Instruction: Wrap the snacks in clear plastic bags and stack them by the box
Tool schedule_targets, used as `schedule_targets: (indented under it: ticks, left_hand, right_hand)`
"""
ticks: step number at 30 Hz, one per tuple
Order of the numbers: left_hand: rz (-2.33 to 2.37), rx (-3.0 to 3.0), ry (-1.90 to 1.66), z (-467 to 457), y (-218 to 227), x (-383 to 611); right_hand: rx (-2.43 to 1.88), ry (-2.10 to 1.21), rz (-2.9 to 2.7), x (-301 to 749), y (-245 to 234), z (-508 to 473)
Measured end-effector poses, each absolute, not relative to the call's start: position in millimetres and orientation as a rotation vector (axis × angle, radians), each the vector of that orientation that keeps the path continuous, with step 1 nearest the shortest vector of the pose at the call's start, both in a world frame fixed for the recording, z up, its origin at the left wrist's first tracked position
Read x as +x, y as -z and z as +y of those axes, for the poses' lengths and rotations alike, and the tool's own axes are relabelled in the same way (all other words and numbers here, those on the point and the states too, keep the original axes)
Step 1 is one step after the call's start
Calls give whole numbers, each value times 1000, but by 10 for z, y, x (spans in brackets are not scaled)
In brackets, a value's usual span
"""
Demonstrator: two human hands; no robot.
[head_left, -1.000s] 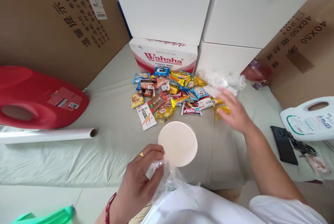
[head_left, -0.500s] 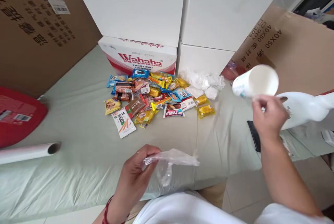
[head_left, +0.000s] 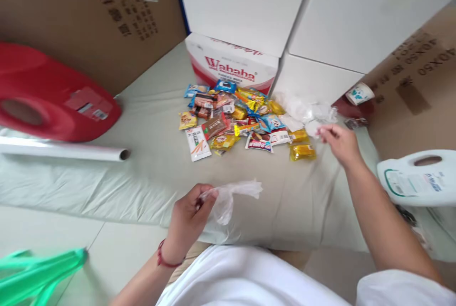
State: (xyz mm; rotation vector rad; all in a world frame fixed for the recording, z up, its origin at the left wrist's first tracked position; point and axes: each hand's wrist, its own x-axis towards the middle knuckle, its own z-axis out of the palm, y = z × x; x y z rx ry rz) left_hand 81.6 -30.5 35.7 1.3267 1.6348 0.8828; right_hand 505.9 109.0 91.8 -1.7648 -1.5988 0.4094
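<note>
While left hand [head_left: 188,218] pinches film [head_left: 224,205], right hand [head_left: 342,146] touches white plastic [head_left: 312,128].

The person wears a loose, plain white cloth shirt [head_left: 245,277], softly creased across the front, and its wide white short sleeve [head_left: 399,289], to the right of the shirt front, leaves the right forearm [head_left: 384,220] bare. Up and to the left of the shirt front, a thin dark-red cord bracelet [head_left: 169,262] rings the wrist of the left hand [head_left: 189,216]. Just beyond the shirt's edge shows the creased tan cloth of a lower garment [head_left: 188,259].
</note>
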Motion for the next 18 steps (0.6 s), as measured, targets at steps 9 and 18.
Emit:
schedule_targets:
  ticks: [9,18]
  left_hand:
    - [1635,1669,-1220,-199,-175,1094]
    - [1343,506,-1248,-62,-46,1096]
  right_hand:
    - [-1398,-1505,-951,3209,-366,-183]
    - [-1305,-1468,-794,2905,-103,90]
